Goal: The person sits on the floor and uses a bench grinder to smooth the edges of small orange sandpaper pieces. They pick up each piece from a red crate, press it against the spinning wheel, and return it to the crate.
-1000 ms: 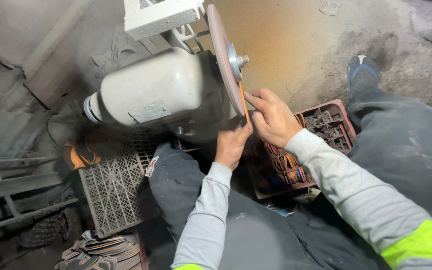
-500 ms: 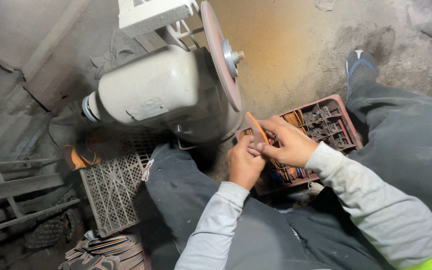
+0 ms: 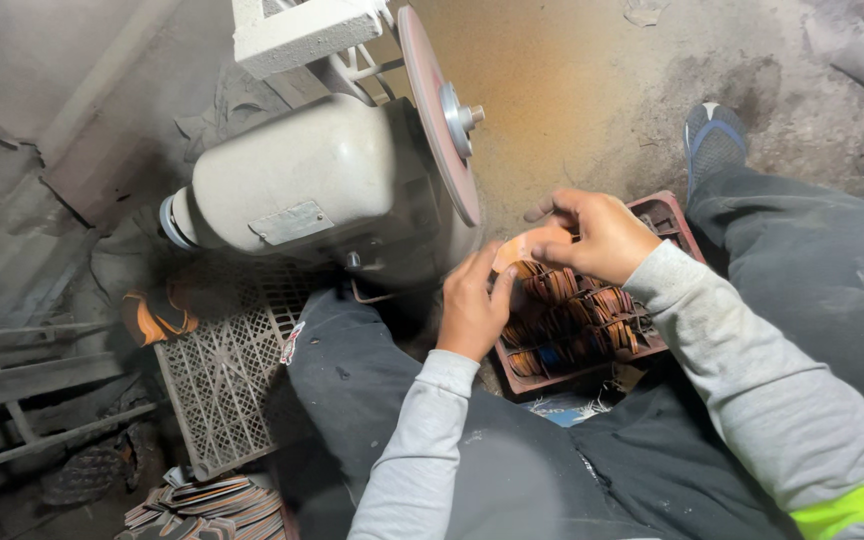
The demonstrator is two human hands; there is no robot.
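Note:
Both hands hold one small flat tan piece just right of the grinder's round reddish disc. My left hand pinches its lower left edge. My right hand grips its right side from above. The piece is off the disc, over a red crate filled with several similar brown curved pieces. The grey motor body of the grinder lies to the left of the disc.
A pale plastic crate stands on edge at the lower left, with an orange and black glove beside it. Stacked flat pieces lie at the bottom left. My legs flank the red crate; metal bars lie at far left.
Both hands have drawn the tan piece down and away from the disc's edge to a spot over the red crate. The view has shifted a little.

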